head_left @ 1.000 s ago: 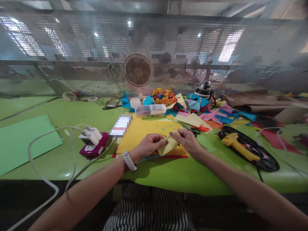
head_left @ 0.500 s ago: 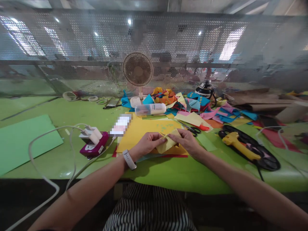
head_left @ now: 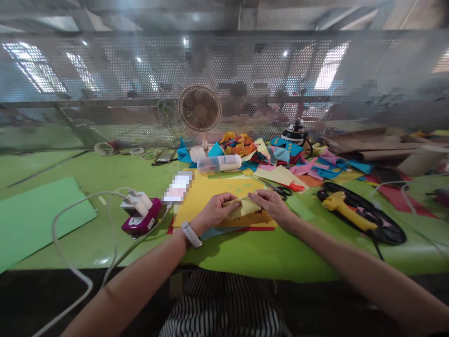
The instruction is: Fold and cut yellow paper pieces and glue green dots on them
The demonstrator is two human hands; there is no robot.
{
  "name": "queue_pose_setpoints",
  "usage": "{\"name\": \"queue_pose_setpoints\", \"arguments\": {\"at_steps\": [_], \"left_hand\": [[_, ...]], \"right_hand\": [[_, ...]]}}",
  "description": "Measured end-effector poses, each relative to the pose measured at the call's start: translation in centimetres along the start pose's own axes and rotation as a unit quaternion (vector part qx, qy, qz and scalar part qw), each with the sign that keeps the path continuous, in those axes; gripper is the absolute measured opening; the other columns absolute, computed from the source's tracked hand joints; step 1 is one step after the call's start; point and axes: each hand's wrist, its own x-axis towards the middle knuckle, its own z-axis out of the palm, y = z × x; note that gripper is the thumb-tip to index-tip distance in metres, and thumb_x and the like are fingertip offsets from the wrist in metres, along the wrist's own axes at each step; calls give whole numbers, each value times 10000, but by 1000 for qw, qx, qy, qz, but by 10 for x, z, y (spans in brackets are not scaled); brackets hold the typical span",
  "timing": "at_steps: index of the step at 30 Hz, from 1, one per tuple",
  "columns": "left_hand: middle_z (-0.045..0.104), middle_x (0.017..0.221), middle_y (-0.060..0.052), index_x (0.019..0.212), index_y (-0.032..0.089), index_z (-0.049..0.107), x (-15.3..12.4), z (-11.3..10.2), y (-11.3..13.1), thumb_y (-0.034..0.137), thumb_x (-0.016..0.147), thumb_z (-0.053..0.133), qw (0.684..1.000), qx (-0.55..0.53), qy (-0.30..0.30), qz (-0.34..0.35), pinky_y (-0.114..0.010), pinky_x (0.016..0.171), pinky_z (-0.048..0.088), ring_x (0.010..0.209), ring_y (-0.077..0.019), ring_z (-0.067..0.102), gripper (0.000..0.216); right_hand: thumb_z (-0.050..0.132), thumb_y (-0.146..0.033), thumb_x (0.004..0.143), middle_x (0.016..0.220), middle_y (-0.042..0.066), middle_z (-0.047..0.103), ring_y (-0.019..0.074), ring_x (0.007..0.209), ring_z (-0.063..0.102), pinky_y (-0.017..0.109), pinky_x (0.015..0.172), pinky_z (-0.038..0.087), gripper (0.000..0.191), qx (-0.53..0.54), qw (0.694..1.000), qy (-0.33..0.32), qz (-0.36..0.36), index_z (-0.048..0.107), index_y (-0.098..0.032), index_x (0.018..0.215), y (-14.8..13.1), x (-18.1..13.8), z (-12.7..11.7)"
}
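Between my two hands is a small piece of pale yellow paper point(head_left: 244, 208), with a crease or fold along its upper part. My left hand point(head_left: 218, 210), with a white band at the wrist, pinches its left side between thumb and fingers. On the other side my right hand point(head_left: 272, 206) grips the upper right edge, fingers closed. Both hands are just above a stack of yellow paper sheets point(head_left: 191, 199), with red and blue edges showing under it. Dark-handled scissors point(head_left: 283, 191) lie beyond my right hand, partly hidden.
A yellow glue gun point(head_left: 347, 213) rests on a black tray at right. Left are a purple power adapter point(head_left: 142, 223) with cables, a phone point(head_left: 178, 187) and a green sheet point(head_left: 45, 215). Behind stand a fan point(head_left: 199, 108), a lying bottle point(head_left: 219, 163) and heaped coloured paper point(head_left: 238, 144).
The pale yellow paper has tipped from a raised, slanted position to a flatter, narrower one. Both hands keep hold of it. The whole view has shifted slightly.
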Motion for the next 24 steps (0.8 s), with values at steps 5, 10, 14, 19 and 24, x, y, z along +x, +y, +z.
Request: {"name": "queue_pose_setpoints", "arguments": {"at_steps": [5,10,14,19,24], "left_hand": [[588,805,-12,1099,197,511,-3,-4,13,423,717,631,995,-80,65,-3,-272,625,510,757,-156,577,460],[555,1117,-65,1121,234,498,-5,-7,20,387,748,616,987,-150,64,-12,-335,726,529,1023,-228,539,420],[592,1088,-68,1027,207,533,0,-8,14,365,720,650,986,-145,69,-42,-335,707,532,987,-233,577,364],[623,1022,-56,988,202,540,4,-10,7,330,711,660,985,-145,81,-37,-304,653,535,889,-201,617,328],[631,955,-37,913,192,554,5,-11,3,270,712,663,981,-169,93,-34,-324,700,530,884,-187,611,242]], "right_hand": [[568,-505,745,519,-49,417,70,438,376,195,398,308,363,-10,999,47,-26,544,-167,615,6,7,0],[594,-526,705,586,-36,465,74,462,403,195,407,352,359,-6,997,65,-32,600,-167,689,11,12,-1],[597,-529,699,599,-36,480,77,483,429,196,431,398,360,-1,998,62,-31,610,-170,679,10,13,-1],[547,-534,749,799,17,595,116,620,529,214,498,461,403,6,999,38,-16,659,-194,934,0,6,-3],[442,-572,800,1046,64,587,168,808,566,238,583,496,469,21,998,58,25,680,-208,978,-6,3,-5]]}}
